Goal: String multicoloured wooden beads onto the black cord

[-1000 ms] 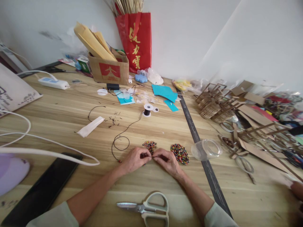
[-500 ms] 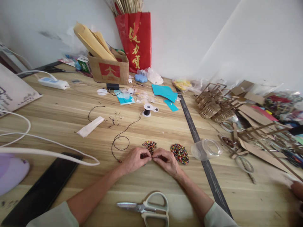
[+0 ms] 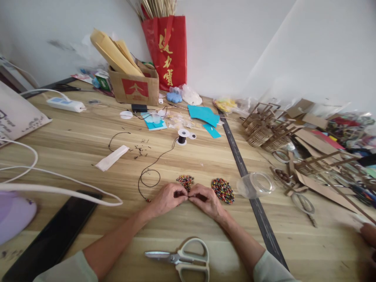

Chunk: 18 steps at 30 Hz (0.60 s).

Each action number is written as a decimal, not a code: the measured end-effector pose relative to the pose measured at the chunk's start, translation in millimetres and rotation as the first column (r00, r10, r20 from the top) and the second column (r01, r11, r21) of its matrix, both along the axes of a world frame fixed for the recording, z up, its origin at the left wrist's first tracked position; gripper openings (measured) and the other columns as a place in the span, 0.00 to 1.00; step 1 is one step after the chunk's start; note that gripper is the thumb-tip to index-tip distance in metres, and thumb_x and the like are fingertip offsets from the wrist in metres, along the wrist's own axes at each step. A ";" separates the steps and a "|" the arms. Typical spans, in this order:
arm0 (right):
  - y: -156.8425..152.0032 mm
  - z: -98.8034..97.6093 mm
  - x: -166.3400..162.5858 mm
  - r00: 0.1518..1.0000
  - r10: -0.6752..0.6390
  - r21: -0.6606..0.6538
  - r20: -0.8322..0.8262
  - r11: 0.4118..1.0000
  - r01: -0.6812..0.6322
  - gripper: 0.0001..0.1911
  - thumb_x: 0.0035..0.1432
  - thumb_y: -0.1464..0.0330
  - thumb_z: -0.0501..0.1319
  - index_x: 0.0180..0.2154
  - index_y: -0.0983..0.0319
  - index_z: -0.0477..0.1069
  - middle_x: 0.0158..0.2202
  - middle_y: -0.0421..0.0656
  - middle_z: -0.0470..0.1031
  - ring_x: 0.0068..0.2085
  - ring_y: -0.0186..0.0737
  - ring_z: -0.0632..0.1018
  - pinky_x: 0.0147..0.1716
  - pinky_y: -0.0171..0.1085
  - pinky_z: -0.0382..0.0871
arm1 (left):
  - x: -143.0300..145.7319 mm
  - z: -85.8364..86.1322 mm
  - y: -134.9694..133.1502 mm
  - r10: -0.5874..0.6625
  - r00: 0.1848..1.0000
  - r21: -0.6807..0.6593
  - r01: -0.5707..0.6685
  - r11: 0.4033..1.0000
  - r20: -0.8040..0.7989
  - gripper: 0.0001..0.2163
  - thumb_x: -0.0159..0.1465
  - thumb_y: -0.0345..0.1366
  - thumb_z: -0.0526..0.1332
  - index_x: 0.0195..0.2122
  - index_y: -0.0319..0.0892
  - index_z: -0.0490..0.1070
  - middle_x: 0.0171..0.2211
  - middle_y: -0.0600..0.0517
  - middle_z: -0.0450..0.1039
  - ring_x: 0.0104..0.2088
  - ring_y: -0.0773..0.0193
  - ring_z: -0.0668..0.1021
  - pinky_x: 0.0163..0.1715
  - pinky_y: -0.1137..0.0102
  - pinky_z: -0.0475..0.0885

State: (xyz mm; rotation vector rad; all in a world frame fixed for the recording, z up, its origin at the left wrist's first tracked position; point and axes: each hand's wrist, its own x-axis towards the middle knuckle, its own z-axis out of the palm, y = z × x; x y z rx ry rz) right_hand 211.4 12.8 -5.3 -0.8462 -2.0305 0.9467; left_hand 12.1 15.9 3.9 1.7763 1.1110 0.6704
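My left hand (image 3: 170, 199) is closed in a pinch, its fingertips meeting those of my right hand (image 3: 207, 199), which is pinched too. A thin black cord (image 3: 146, 172) loops from a white-flanged spool (image 3: 182, 137) and runs under my left hand, with a few red beads (image 3: 148, 200) on it by the wrist. Whatever lies between the fingertips is small and dark; the fingers mostly hide it. Just beyond them is a small pile of coloured beads (image 3: 185, 180). A larger bead pile (image 3: 223, 190) sits right of my right hand.
Cream-handled scissors (image 3: 190, 257) lie between my forearms. A clear plastic jar (image 3: 255, 185) rests on its side at right. A black phone-like slab (image 3: 53, 239) and white cables (image 3: 73, 192) are at left. Bamboo baskets (image 3: 261, 129) stand at back right. Another person's hand (image 3: 368, 235) shows at the right edge.
Both hands stay almost in place, fingertips still together. The view has shifted very slightly; nothing else has visibly moved.
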 end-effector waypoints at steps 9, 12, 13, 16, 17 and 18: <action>0.3 -1.3 1.3 1.000 -0.005 -0.011 0.010 1.000 0.005 0.13 0.64 0.60 0.61 0.34 0.62 0.75 0.30 0.45 0.76 0.33 0.38 0.76 0.33 0.34 0.70 | -0.1 -2.0 0.4 -0.027 1.000 0.039 0.027 0.999 -0.015 0.05 0.56 0.26 0.63 0.29 0.39 0.79 0.23 0.54 0.73 0.25 0.67 0.72 0.29 0.74 0.63; 0.3 -0.8 0.7 1.000 -0.001 -0.013 -0.006 1.000 0.001 0.13 0.64 0.59 0.61 0.34 0.62 0.76 0.31 0.44 0.76 0.33 0.38 0.76 0.34 0.35 0.70 | -0.2 -2.4 0.6 -0.024 1.000 0.045 0.025 0.999 -0.018 0.05 0.56 0.27 0.63 0.28 0.39 0.79 0.24 0.54 0.74 0.25 0.67 0.72 0.29 0.74 0.63; 0.2 -0.6 0.6 1.000 -0.001 -0.015 -0.011 1.000 0.001 0.13 0.64 0.59 0.61 0.34 0.62 0.76 0.31 0.44 0.76 0.33 0.38 0.77 0.34 0.35 0.71 | -0.2 -2.6 0.6 -0.022 1.000 0.042 0.023 0.999 -0.017 0.05 0.56 0.27 0.63 0.29 0.39 0.79 0.24 0.54 0.74 0.25 0.67 0.72 0.29 0.74 0.64; -0.2 -0.2 0.5 1.000 0.002 -0.019 -0.025 1.000 -0.003 0.12 0.64 0.60 0.61 0.35 0.62 0.76 0.32 0.45 0.77 0.34 0.38 0.77 0.34 0.35 0.71 | -0.2 -4.3 0.9 -0.016 1.000 0.019 0.016 1.000 -0.003 0.05 0.56 0.28 0.63 0.29 0.39 0.79 0.24 0.54 0.74 0.25 0.67 0.72 0.28 0.74 0.64; -0.3 -0.2 0.6 1.000 0.005 -0.020 -0.026 1.000 -0.005 0.12 0.64 0.61 0.61 0.35 0.62 0.76 0.32 0.45 0.77 0.34 0.38 0.77 0.34 0.35 0.70 | -0.2 -5.1 1.0 -0.014 1.000 0.011 0.014 1.000 0.004 0.05 0.56 0.28 0.62 0.29 0.39 0.79 0.23 0.54 0.74 0.25 0.67 0.72 0.28 0.74 0.64; -0.3 -0.1 0.7 1.000 0.007 -0.022 -0.025 1.000 -0.008 0.11 0.64 0.61 0.61 0.35 0.62 0.76 0.32 0.45 0.77 0.34 0.38 0.77 0.34 0.35 0.70 | -0.2 -6.0 1.2 -0.008 1.000 0.005 0.008 1.000 0.012 0.05 0.56 0.28 0.62 0.28 0.39 0.78 0.23 0.54 0.73 0.25 0.67 0.72 0.28 0.75 0.64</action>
